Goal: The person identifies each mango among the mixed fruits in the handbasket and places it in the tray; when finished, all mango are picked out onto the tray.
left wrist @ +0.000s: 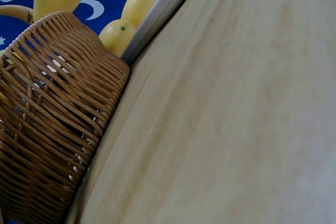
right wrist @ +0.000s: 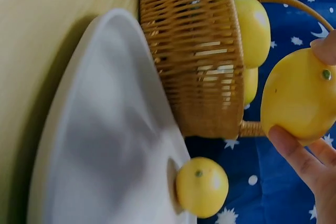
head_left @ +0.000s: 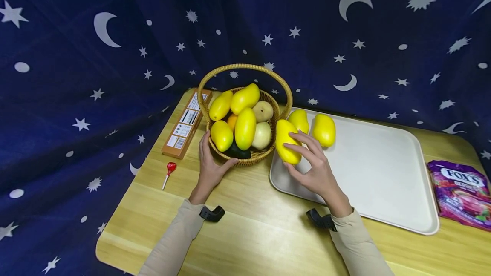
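A wicker basket with a tall hoop handle holds several yellow mangoes. Among them lie a brownish round fruit, a pale green round fruit, a partly hidden orange fruit and a dark green item. My left hand grips the basket's near-left rim, thumb along the front. Between the fingertips and thumb of my right hand is another mango, raised beside the basket's right side, over the tray's left end. Two mangoes rest on the white tray.
Left of the basket lies a long brown box with labels. A red lollipop is on the wooden table in front of it. A purple candy bag sits right of the tray. Behind hangs a dark blue star-patterned cloth.
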A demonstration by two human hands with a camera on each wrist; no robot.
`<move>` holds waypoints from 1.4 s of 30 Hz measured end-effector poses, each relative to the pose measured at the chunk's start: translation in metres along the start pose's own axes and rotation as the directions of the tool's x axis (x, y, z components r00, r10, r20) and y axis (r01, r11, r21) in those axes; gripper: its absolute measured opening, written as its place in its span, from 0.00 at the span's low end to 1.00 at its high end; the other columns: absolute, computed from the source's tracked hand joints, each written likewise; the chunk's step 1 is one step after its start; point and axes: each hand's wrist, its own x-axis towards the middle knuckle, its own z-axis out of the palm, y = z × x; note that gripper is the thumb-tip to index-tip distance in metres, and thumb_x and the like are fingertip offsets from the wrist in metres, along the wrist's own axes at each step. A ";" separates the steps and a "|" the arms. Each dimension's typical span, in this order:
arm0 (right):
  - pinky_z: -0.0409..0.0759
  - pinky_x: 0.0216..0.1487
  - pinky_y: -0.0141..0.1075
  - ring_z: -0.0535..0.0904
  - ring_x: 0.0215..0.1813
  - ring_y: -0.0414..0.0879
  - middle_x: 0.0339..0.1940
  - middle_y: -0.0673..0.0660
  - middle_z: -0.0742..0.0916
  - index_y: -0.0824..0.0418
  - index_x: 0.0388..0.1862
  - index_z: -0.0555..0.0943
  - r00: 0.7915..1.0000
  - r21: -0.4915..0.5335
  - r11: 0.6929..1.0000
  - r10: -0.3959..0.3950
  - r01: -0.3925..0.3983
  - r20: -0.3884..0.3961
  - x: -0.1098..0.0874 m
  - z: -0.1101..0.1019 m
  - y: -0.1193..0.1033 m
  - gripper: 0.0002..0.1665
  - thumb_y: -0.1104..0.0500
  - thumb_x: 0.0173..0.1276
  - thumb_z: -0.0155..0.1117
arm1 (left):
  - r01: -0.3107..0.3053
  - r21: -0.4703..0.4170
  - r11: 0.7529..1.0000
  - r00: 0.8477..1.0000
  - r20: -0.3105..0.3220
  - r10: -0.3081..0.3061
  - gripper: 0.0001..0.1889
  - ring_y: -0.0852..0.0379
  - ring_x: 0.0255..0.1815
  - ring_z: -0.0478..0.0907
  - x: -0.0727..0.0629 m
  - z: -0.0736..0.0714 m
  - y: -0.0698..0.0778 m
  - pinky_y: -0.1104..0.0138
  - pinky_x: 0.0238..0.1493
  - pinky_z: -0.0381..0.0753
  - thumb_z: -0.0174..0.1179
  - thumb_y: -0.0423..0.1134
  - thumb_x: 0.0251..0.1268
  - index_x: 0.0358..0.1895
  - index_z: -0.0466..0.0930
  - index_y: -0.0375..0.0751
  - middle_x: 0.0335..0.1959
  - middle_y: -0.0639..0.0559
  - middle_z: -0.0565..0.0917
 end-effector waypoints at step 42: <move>0.60 0.60 0.19 0.64 0.69 0.66 0.69 0.64 0.73 0.66 0.58 0.79 0.829 -0.319 0.783 0.560 -0.535 -0.015 -0.053 -0.108 0.104 0.30 0.71 0.54 0.74 | 0.004 -0.064 0.998 1.000 0.008 -0.003 0.60 0.35 0.75 0.49 0.004 -0.008 0.041 0.37 0.71 0.48 0.69 0.61 0.52 0.75 0.45 0.25 0.74 0.27 0.50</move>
